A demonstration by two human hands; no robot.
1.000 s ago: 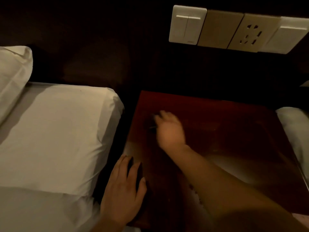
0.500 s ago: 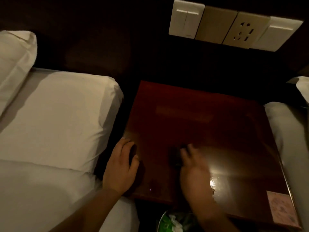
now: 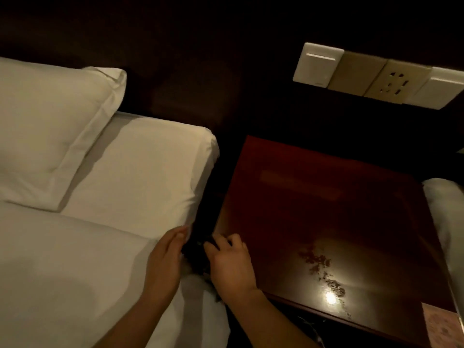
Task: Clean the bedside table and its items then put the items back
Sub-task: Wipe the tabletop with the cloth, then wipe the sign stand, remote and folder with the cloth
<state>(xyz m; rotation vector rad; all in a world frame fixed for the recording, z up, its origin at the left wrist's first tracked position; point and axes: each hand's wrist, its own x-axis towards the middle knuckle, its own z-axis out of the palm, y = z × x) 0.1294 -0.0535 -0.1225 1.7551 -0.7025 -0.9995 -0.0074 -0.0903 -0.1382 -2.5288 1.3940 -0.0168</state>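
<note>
The bedside table (image 3: 326,209) is dark red wood with a glossy top, and smears (image 3: 317,262) show near a light glare at its front. A dark bunched cloth (image 3: 195,256) sits at the table's front left corner, over the gap to the bed. My right hand (image 3: 231,267) has its fingers curled on this cloth from the right. My left hand (image 3: 163,259) lies with straight fingers along the cloth's left side, against the mattress edge. In this dim light the cloth's shape is hard to make out.
A white bed (image 3: 100,222) with a pillow (image 3: 50,126) lies to the left. Another white bed (image 3: 447,209) borders the table on the right. A pale printed card (image 3: 442,325) lies on the front right corner. Switches and a socket (image 3: 376,74) are on the dark wall.
My right hand swept from the table's back left to its front, then to the front left corner. My left hand slid off the table corner toward the bed. The view shifted left.
</note>
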